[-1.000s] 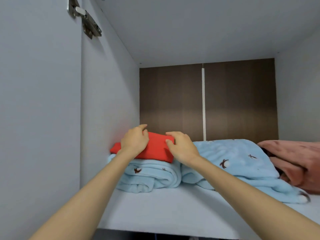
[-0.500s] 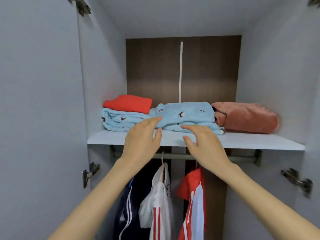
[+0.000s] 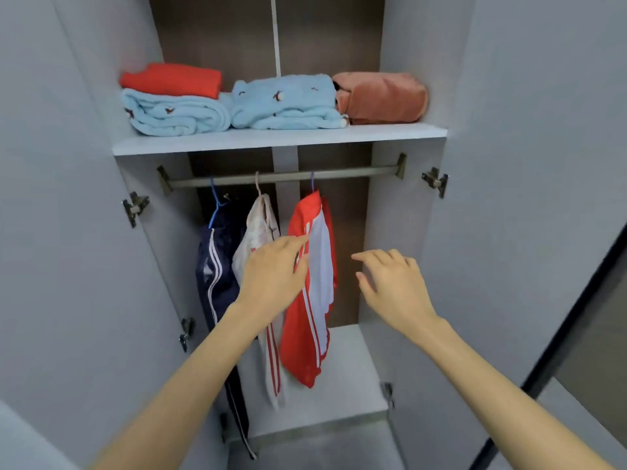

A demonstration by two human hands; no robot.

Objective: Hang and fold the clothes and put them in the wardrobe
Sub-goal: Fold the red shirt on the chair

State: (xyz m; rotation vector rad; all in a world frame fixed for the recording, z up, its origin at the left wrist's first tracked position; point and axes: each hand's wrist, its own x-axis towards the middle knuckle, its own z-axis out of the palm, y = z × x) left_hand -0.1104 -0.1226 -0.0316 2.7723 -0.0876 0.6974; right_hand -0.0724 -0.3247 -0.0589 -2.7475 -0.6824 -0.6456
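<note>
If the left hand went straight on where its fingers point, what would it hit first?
Most likely the red and white jacket hanging on the rail: the left hand points up and right at its front. Depth is unclear; the fingers may be touching it.

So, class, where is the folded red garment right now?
Head view: the folded red garment lies on the shelf, at its left end, atop a light-blue bundle.

Shelf: blue bundles, pink bundle

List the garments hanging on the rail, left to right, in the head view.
navy jacket with white stripes → white garment with red stripes → red and white jacket
</note>
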